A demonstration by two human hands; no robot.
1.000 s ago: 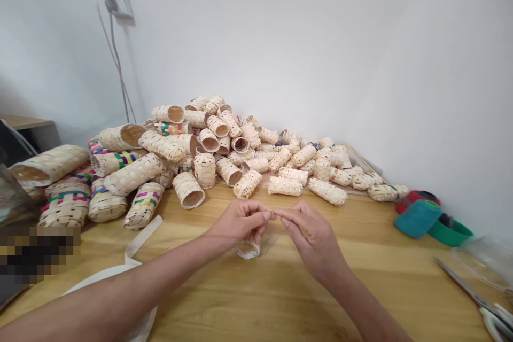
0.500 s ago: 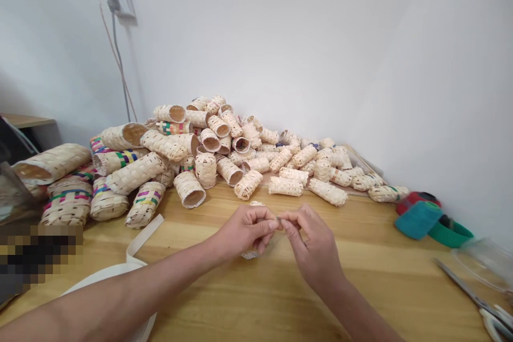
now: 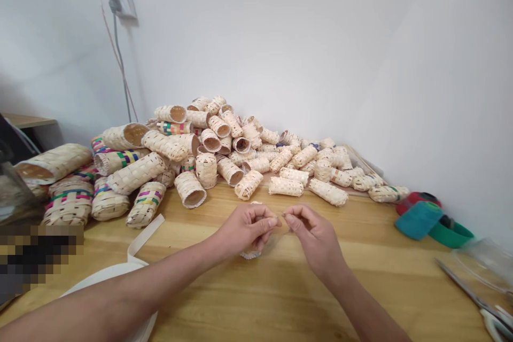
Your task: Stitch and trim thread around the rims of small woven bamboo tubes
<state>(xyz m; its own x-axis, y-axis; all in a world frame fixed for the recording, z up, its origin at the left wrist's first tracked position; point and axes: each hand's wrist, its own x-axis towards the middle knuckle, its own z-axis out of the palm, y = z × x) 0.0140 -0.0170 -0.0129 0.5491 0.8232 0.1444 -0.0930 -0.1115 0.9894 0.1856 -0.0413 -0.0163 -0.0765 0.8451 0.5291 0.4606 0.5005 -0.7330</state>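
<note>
Near the middle of the wooden table (image 3: 312, 299), my left hand (image 3: 252, 227) has thumb and index finger pinched together, on something too small to make out. Partly hidden beneath and behind it is a small woven piece (image 3: 251, 254) with a pale rim. My right hand (image 3: 310, 232) is just to the right, also pinched, its fingertips a small gap from the left ones. Whatever it grips is too fine to name. Behind both hands lies a large heap of woven tubes (image 3: 206, 170), some open at the end, some with coloured bands.
On the right are teal thread (image 3: 419, 220), a green ring-shaped item (image 3: 451, 234), a clear plastic item (image 3: 487, 262) and scissors (image 3: 460, 283). A roll of pale strap (image 3: 92, 280) lies at the lower left. A wall socket (image 3: 126, 4) holds plugged cables.
My right hand has moved slightly right, and its fingertips have parted from those of my left hand. My left hand has hardly moved.
</note>
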